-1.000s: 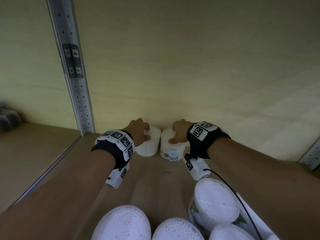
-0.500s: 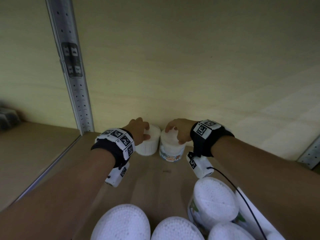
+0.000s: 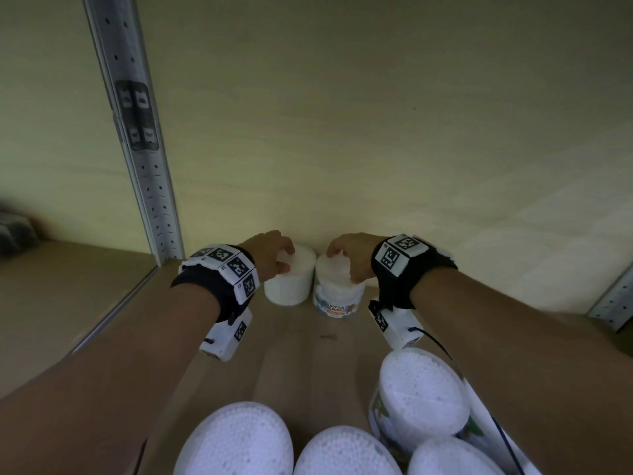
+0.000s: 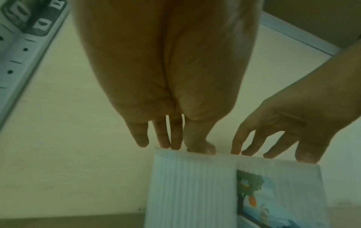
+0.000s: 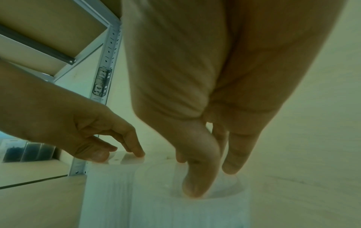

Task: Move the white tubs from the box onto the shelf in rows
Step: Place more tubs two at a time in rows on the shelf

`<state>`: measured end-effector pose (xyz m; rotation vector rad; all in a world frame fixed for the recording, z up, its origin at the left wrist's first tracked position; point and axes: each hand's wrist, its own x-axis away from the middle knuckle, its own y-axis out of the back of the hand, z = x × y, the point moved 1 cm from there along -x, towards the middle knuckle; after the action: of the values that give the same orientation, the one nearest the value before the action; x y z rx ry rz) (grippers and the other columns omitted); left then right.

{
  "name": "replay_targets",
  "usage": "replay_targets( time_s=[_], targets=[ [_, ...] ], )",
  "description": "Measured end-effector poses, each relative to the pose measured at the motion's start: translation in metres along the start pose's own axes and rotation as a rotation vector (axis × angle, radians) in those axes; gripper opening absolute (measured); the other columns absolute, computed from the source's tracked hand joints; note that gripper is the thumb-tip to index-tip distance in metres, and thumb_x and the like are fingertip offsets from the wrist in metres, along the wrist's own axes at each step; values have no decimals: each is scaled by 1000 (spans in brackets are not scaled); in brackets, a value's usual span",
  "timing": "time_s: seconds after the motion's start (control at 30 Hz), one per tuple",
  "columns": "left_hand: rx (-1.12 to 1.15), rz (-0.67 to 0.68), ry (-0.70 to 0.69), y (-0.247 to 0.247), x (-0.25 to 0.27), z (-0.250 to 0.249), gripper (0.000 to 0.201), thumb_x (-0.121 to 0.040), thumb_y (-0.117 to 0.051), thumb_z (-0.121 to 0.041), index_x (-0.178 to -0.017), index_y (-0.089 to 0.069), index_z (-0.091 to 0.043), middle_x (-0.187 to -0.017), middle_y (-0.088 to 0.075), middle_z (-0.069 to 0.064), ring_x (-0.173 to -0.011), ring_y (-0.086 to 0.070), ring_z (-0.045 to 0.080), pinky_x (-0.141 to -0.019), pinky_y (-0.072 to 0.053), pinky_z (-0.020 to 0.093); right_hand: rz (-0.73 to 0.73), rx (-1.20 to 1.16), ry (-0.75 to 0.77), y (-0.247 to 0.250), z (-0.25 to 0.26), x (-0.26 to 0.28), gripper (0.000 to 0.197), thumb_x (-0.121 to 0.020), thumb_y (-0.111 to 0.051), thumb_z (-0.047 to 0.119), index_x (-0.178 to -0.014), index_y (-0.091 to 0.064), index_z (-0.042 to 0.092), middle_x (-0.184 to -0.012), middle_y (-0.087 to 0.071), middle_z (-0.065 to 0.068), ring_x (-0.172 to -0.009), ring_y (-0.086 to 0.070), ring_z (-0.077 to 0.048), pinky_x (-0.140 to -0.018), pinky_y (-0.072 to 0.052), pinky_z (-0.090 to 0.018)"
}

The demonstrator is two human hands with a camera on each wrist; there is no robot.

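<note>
Two small white round plastic tubs stand side by side at the back of the pale wooden shelf (image 3: 301,341), close against the back wall and touching each other. The left white ribbed tub (image 3: 289,281) shows only plain vertical ribs on its side. The right white tub with the colourful label (image 3: 337,293) carries a picture and the words "COTTON BUDS" low on its front.

The left hand (image 3: 269,253) is on top of the left tub, the fingers bent down and the fingertips (image 4: 175,143) touching the lid; it looks like a light grip at the rim, not a full grasp. The right hand (image 3: 352,257) is on top of the right tub, its fingers curled over the lid and the thumb pressing on the lid surface.

Four more white round tubs with bumpy tops (image 3: 423,394) lie at the near edge of the head view, partly cut off by the frame. The wrist views are dim and a little blurred.
</note>
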<state>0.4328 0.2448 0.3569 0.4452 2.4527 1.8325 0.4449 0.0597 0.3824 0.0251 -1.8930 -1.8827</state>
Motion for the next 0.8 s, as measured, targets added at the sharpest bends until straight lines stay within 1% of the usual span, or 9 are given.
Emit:
replay_targets(
  time_s=[0.17, 0.27, 0.33, 0.4, 0.43, 0.5, 0.57, 0.67, 0.8],
  targets=[
    [-55, 81, -60, 12, -2, 2, 50, -92, -46, 5, -135, -47, -18, -153, -30, 8, -137, -37, 26, -109, -36, 39, 7, -2, 11, 0, -1, -1, 64, -85, -59, 0, -143, -38, 17, -151, -33, -9, -134, -40, -31, -102, -40, -38],
    [-53, 81, -81, 15, -3, -3, 58, -87, -35, 16, -133, -50, -17, -155, -26, 9, -138, -36, 26, -101, -39, 37, 14, -20, 18, 1, -2, -1, 64, -86, -60, 0, -144, -38, 15, -152, -33, -9, -135, -39, -30, -102, -39, -37],
    [-3, 45, -74, 11, -2, -5, 56, -87, -34, 15, -130, -52, -15, -154, -26, 7, -137, -37, 26, -92, -40, 33, 16, -23, 23, 0, -3, -1, 65, -86, -60, 0, -145, -37, 15, -152, -32, -10, -136, -38, -30, -102, -39, -36],
    [42, -31, -43, 4, -4, -5, 40, -93, -39, 3, -128, -50, -14, -148, -32, 8, -131, -40, 28, -87, -39, 30, 6, -11, 23, 0, -3, -2, 65, -86, -60, 1, -145, -37, 16, -152, -32, -10, -135, -39, -31, -102, -39, -37],
    [36, -78, -28, 1, -5, -6, 32, -96, -44, -9, -127, -49, -15, -143, -36, 9, -128, -40, 29, -90, -39, 31, 1, -7, 23, 0, -4, -3, 65, -86, -60, 2, -144, -38, 17, -152, -33, -9, -135, -40, -31, -101, -40, -37],
    [-29, -134, 7, -6, -7, -7, 37, -95, -48, -34, -127, -49, -16, -134, -40, 7, -126, -38, 29, -99, -40, 39, 2, -1, 27, 0, -4, -3, 64, -86, -60, 3, -144, -38, 17, -151, -33, -9, -134, -41, -30, -100, -41, -36],
    [-99, -147, 33, -11, -9, -7, 48, -92, -48, -49, -128, -48, -17, -133, -41, 7, -124, -39, 28, -101, -39, 42, 13, -7, 35, 1, -4, -2, 63, -86, -59, 3, -144, -37, 15, -151, -33, -10, -134, -41, -30, -99, -41, -36],
    [-115, -149, 32, -13, -12, -6, 54, -90, -49, -54, -129, -47, -17, -134, -41, 7, -124, -40, 28, -102, -38, 43, 3, -6, 41, 0, -5, -2, 63, -86, -59, 2, -144, -38, 15, -151, -34, -10, -133, -42, -31, -97, -41, -37],
    [-59, -120, 12, -11, -12, -4, 53, -89, -53, -51, -129, -48, -17, -136, -41, 7, -125, -41, 28, -103, -38, 42, 9, -8, 33, 0, -4, -3, 66, -84, -61, 1, -144, -38, 16, -151, -34, -9, -133, -41, -31, -94, -41, -35]
  ],
)
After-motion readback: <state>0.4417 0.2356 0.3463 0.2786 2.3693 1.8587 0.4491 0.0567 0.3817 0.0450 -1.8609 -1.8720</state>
